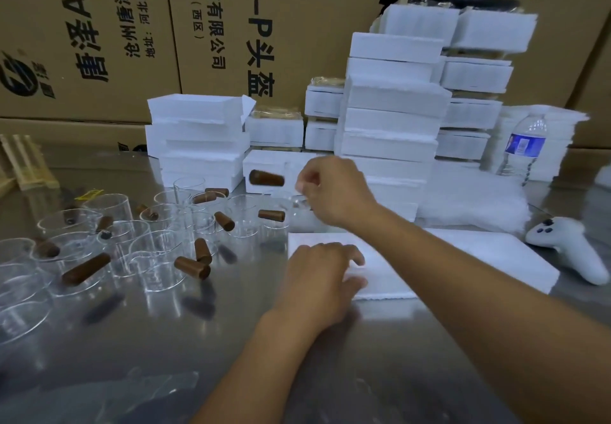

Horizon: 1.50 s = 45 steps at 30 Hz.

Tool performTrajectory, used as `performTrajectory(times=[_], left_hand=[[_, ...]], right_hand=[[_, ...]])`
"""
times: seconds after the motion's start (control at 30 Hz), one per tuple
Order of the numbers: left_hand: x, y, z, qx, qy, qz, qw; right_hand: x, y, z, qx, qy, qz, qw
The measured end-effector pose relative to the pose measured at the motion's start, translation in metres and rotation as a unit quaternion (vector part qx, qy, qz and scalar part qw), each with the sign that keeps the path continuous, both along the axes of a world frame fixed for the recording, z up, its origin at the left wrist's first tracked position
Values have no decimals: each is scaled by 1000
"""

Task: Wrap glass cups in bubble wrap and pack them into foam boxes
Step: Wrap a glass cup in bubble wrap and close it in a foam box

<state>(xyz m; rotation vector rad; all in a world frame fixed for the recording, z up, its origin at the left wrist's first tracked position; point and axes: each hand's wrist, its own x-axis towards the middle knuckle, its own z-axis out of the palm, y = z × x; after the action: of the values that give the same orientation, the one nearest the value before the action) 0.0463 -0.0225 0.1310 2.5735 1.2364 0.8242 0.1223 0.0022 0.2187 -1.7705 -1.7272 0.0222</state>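
Foam boxes: stacked at back of desk
White sheet: flat, in front of boxes; L hand lies open on it
R hand: nearer arm, grip pinched on rim
Glass cup: upright, axis vertical, just left of & under R fingers

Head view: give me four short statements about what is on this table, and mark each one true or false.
1. The left hand rests with spread fingers on a flat white foam slab. True.
2. The water bottle lies on its side. False: it stands upright at the right, beside the foam boxes.
3. The glass cups stand mostly to the left of the hands. True.
4. The white controller sits on top of the stacked foam boxes. False: it lies on the table, to the right of the foam slab.
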Motion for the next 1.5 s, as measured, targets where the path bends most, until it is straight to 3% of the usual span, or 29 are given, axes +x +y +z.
performTrajectory(times=[0.13,0.23,0.27,0.33,0.4,0.43,0.53,0.63,0.83,0.97,1.07,1.17,1.27,1.5], left_hand=[[-3,1,1,-32,-112,-31,993],[2,4,9,-94,-316,-22,944],[3,6,13,-145,-399,-24,905],[3,6,23,-316,-535,-81,779],[3,4,28,-450,-586,-158,656],[3,2,27,-483,-581,-187,628],[5,-1,25,-528,-564,-240,588],[5,0,25,-527,-570,-232,586],[12,7,18,-496,-615,-204,578],[8,16,16,-453,-647,-183,586],[5,18,16,-419,-663,-167,597],[5,21,20,-408,-658,-156,613],[6,23,21,-394,-656,-157,625],[10,23,20,-385,-648,-163,637]], right_hand=[[37,-24,18,34,60,46,997],[61,-43,21,35,139,81,986],[67,-49,21,30,182,91,979],[72,-58,18,23,276,116,954],[70,-63,13,15,344,145,928],[67,-65,9,12,364,159,918],[61,-66,-5,18,394,185,900],[66,-62,-18,13,388,180,904],[101,-53,-28,19,302,110,947],[160,-36,-19,44,268,1,962],[219,-17,-22,24,164,-117,979],[270,-7,-38,-28,47,-228,972],[295,-1,-51,-75,3,-293,953],[299,19,-58,-74,-89,-327,938]])
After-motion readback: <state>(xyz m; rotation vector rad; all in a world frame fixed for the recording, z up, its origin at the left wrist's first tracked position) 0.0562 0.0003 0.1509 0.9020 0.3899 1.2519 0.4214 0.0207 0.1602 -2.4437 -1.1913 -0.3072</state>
